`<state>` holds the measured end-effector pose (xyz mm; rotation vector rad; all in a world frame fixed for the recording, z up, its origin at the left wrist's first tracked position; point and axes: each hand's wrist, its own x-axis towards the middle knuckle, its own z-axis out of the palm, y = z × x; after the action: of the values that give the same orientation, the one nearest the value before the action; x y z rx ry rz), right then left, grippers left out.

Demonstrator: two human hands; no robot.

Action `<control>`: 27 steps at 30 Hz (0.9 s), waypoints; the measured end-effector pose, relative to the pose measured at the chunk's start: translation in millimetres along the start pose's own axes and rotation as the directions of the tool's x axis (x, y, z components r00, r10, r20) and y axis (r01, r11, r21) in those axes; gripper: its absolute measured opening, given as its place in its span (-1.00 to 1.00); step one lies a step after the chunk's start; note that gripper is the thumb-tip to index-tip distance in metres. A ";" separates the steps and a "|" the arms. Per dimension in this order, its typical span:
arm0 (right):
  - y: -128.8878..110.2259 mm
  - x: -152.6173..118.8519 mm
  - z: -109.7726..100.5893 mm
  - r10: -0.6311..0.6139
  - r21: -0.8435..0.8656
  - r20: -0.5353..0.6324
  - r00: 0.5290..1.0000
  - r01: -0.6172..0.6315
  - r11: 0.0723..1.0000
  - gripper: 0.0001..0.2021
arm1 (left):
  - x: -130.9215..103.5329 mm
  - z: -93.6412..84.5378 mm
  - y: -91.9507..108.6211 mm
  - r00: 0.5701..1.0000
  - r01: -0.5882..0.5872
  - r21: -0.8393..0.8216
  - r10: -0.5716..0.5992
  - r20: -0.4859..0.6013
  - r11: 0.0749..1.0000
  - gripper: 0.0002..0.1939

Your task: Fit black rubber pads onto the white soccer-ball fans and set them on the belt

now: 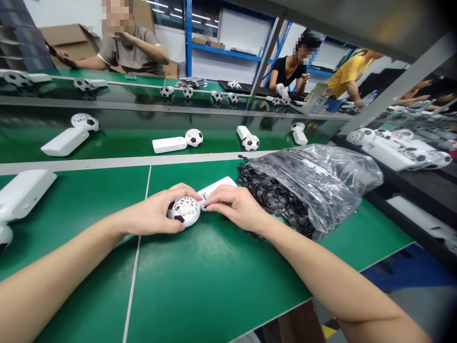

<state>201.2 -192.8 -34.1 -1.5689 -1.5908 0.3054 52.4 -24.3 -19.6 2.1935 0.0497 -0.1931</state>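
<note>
My left hand (162, 212) is wrapped round the ball-shaped head of a white device with a soccer pattern (187, 211), which lies on the green table (178, 286). The device's white handle points away to the upper right, partly behind my right hand (232, 205). The fingers of my right hand are pinched together at the joint between ball and handle; a small dark piece shows at the fingertips. Just right of that hand, many small black pieces (282, 197) spill from a clear plastic bag (332, 176).
Similar soccer devices lie on the green conveyor (124, 138) beyond the table edge. Another white device (26, 195) is at the left. A black rack (385, 178) with several devices stands right. People sit across the line, one in a grey shirt (132, 52).
</note>
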 end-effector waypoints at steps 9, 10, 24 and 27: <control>-6.0 0.1 0.9 -0.040 -0.108 0.019 0.999 0.042 0.993 -0.86 | -0.6 8.9 5.2 0.994 0.041 0.037 -0.038 -0.103 0.998 -0.49; -6.2 -0.2 1.1 -0.032 -0.107 0.034 0.999 0.035 0.994 -0.88 | -0.5 9.3 5.1 0.993 0.041 0.042 -0.036 -0.109 0.998 -0.49; -4.3 -0.7 1.7 -0.193 -0.136 0.123 0.973 0.210 0.968 -0.95 | 0.7 14.3 6.9 0.986 0.030 0.084 -0.016 -0.167 0.996 -0.56; -4.2 -2.8 3.3 -0.182 -0.100 0.108 0.977 0.192 0.976 -0.95 | 0.7 15.5 5.8 0.985 0.023 0.089 -0.007 -0.174 0.996 -0.57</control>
<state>195.6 -194.8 -34.3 -1.4910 -1.8452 0.1972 51.9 -40.3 -24.0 2.2966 0.1571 -0.0122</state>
